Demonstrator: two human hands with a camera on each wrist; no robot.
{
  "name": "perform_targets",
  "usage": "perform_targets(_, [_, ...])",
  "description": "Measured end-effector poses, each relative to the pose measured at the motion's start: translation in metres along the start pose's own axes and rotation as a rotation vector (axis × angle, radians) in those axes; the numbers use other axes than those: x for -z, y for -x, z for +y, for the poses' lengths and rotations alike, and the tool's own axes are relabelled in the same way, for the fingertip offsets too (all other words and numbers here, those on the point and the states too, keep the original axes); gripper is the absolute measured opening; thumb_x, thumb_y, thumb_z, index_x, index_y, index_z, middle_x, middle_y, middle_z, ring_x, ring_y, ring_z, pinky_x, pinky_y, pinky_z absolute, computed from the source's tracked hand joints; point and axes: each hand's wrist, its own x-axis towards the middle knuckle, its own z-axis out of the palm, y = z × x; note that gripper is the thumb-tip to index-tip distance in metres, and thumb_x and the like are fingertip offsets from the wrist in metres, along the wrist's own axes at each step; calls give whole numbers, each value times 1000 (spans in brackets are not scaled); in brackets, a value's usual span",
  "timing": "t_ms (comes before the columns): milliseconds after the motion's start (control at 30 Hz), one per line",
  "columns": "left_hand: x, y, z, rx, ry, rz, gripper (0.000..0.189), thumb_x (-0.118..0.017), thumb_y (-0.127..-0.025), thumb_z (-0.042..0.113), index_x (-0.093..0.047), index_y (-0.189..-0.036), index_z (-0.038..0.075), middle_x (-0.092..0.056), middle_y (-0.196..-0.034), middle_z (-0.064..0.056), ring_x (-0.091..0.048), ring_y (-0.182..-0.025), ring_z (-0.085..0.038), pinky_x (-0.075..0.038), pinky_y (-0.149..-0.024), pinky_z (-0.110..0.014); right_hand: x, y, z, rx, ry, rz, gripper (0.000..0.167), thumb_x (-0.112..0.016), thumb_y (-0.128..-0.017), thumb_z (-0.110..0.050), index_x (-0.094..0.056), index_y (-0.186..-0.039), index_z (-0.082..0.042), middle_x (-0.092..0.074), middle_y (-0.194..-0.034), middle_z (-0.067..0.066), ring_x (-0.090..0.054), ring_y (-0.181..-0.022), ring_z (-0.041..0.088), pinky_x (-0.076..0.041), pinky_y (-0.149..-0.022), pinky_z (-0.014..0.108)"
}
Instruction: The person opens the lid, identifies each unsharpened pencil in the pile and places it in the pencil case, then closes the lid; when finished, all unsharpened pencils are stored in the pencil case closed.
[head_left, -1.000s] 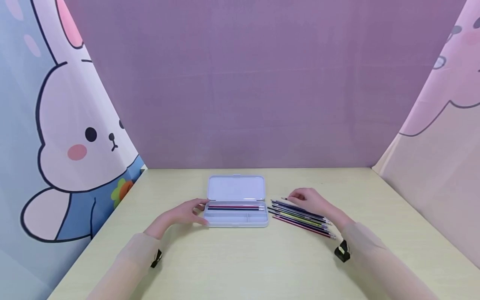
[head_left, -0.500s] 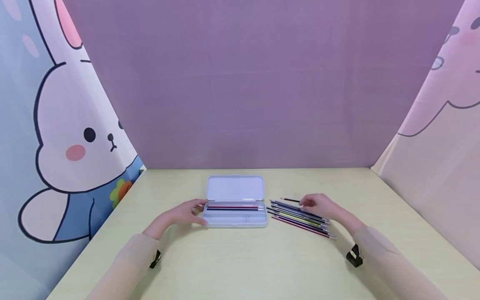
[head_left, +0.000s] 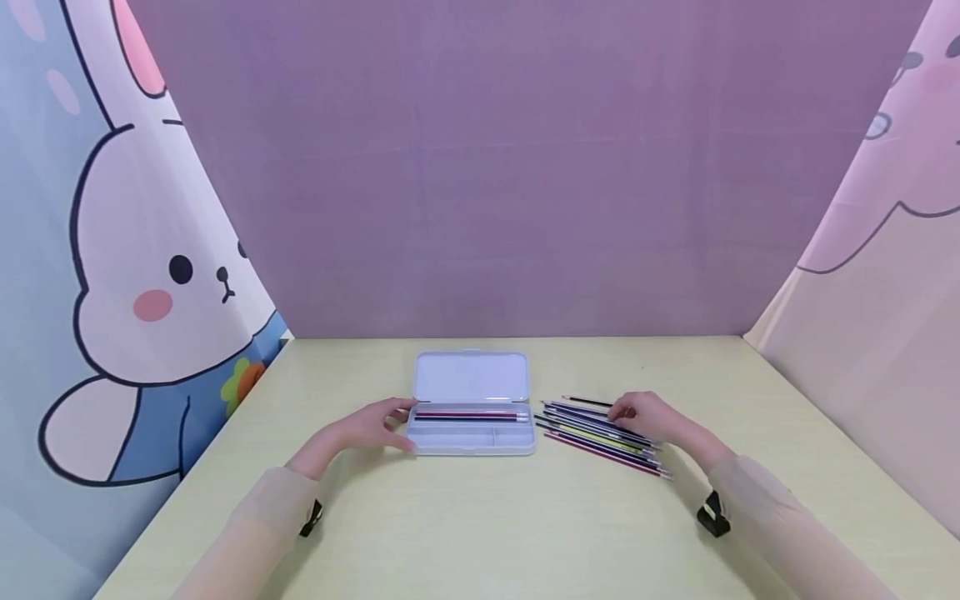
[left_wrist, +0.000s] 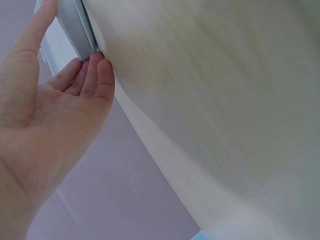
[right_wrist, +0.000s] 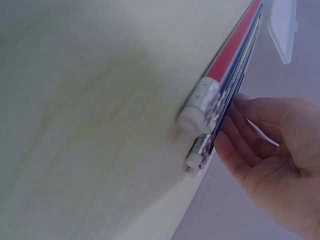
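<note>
A white pencil case (head_left: 438,448) lies with its lid (head_left: 472,377) raised behind it. Inside its back compartment are a red pencil (head_left: 465,413) and a dark one beside it. My left hand (head_left: 369,423) holds the case's left end, thumb at the front corner and fingers toward the back; the left wrist view shows those fingertips (left_wrist: 97,62) at the edge. To the right, several pencils (head_left: 592,437) lie in a slanted bundle. My right hand (head_left: 651,417) pinches at the farthest, a black pencil (head_left: 585,401), over the bundle's back side; its fingertips are partly hidden behind the pencils in the right wrist view.
The pencils' eraser ends (right_wrist: 194,120) point toward the near right. A small divider (head_left: 495,436) splits the case's front compartment. A purple backdrop (head_left: 510,183) rises at the table's (head_left: 480,525) far edge, with printed cartoon curtains (head_left: 157,333) at both sides.
My right hand has slid rightward and slightly nearer, from the black pencil's tip toward its other end, uncovering more of it. The left hand and case have stayed in place.
</note>
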Motion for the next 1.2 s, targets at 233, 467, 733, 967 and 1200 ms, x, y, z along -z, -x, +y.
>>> perform_targets(233, [0, 0, -1, 5, -1, 1, 84, -79, -75, 34, -38, -140, 1, -49, -134, -16, -50, -117, -31, -45, -97, -45, -1, 0, 4, 5, 18, 19, 17, -61, -84, 2, -68, -99, 5, -67, -90, 12, -63, -83, 24, -54, -73, 35])
perform_targets(467, [0, -1, -3, 4, -5, -2, 84, -79, -75, 34, -38, -141, 2, -49, -134, -16, -50, -116, -31, -45, -97, -45, -1, 0, 5, 31, 53, 28, 16, -63, -83, 1, -69, -96, 6, -63, -84, 8, -61, -77, 20, -54, -70, 32])
perform_targets(733, [1, 0, -1, 9, -8, 0, 84, -79, -75, 33, -38, -141, 2, -49, -134, -16, -50, -116, -31, -45, -98, -46, 1, 2, 4, 6, 80, 36, 20, -62, -83, -1, -67, -100, 8, -63, -83, 7, -58, -73, 15, -52, -66, 29])
perform_targets(967, [1, 1, 1, 9, -10, 0, 83, -79, -75, 33, -38, -141, 1, -49, -134, -16, -50, -117, -32, -45, -98, -46, 2, 3, 6, -10, 72, 39, 12, -65, -81, -3, -69, -90, 3, -62, -78, 4, -56, -71, 13, -49, -64, 27])
perform_targets(1200, [0, 2, 1, 12, -5, 0, 84, -79, -75, 32, -38, -141, 0, -49, -134, -16, -50, -117, -32, -45, -97, -46, 5, 9, 8, -46, 76, 41, 9, -66, -80, -6, -71, -86, -1, -60, -78, 3, -53, -70, 12, -48, -64, 28])
